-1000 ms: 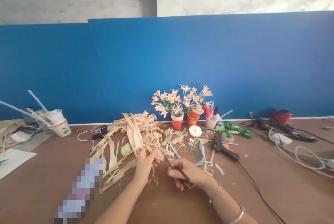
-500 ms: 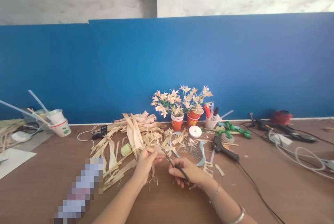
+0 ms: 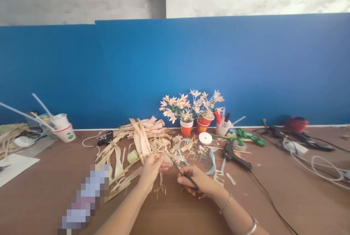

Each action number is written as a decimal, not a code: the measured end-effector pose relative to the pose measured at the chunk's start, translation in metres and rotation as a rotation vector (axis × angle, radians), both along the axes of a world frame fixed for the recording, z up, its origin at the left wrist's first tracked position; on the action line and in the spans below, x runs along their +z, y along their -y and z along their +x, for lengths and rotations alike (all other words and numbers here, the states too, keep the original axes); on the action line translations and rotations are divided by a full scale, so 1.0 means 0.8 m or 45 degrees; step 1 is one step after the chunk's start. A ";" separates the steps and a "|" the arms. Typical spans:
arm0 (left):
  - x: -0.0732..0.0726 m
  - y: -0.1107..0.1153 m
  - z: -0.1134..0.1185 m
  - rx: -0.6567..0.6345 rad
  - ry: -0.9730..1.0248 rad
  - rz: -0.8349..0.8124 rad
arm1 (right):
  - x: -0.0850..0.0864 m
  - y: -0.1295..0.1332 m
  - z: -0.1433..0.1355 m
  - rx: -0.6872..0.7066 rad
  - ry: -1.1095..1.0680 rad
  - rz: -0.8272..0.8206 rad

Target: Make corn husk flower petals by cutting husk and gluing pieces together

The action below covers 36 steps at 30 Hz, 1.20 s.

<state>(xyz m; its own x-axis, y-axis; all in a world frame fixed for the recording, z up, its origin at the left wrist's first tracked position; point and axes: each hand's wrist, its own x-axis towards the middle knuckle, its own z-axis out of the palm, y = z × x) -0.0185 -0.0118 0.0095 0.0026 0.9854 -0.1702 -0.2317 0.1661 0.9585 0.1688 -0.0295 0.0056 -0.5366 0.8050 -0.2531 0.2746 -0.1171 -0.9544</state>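
Note:
My right hand (image 3: 193,180) is closed around the handles of dark scissors (image 3: 176,167). The blades point up and left, their tips beside the fingers of my left hand (image 3: 153,171). Between the thumb and fingers of that hand is a small pale piece of dried husk (image 3: 166,157), hard to separate from the scraps behind it. A heap of dried husks (image 3: 140,136) lies just beyond my left hand. Thin trimmings (image 3: 161,188) rest on the table below it.
Husk flowers (image 3: 186,105) stand in red paper cups (image 3: 186,130) at the back. Near them are a white spool (image 3: 205,138), a pen cup (image 3: 222,129) and green ribbon (image 3: 243,135). A black glue gun (image 3: 237,158) trails its cord rightward. A striped cup (image 3: 65,133) stands left.
The scissor tips have moved slightly up and left, closer to the left fingers. Both hands stay nearly in place, and the whole view has shifted a little.

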 end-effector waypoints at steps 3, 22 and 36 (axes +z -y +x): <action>0.000 -0.001 0.000 -0.014 -0.011 0.005 | -0.002 -0.001 0.001 0.028 -0.051 0.014; 0.001 -0.002 -0.008 -0.060 -0.109 0.063 | -0.010 -0.004 0.006 0.085 -0.062 -0.017; 0.003 -0.002 -0.007 -0.065 -0.123 0.033 | -0.011 -0.005 0.006 0.079 -0.029 -0.051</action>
<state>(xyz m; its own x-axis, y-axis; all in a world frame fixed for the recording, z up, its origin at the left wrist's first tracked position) -0.0244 -0.0103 0.0117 0.0373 0.9885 -0.1467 -0.1299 0.1504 0.9801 0.1736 -0.0252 -0.0030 -0.5913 0.7595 -0.2714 0.2606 -0.1386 -0.9555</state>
